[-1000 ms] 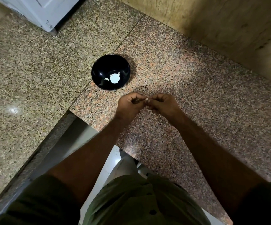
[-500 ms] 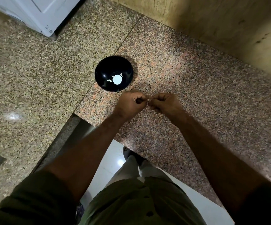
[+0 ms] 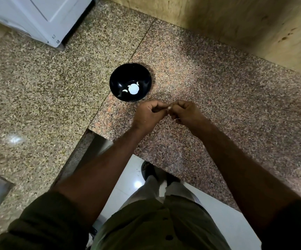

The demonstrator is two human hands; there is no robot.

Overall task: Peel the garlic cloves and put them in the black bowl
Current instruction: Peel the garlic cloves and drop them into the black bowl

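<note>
Peeling garlic clove [image 3: 169, 106] | pinched betw. my L hand [image 3: 148, 115] & R hand [image 3: 185, 112] fingertips | black bowl [image 3: 130, 82] just ahead-left, L hand nearer | clove axis unclear

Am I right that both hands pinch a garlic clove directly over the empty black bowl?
Not quite: the head view shows the black bowl already holds a few peeled cloves. The left hand and right hand pinch the garlic clove just short of it.

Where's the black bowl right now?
The black bowl sits on the granite counter, just beyond the left hand, left of centre in the head view.
</note>
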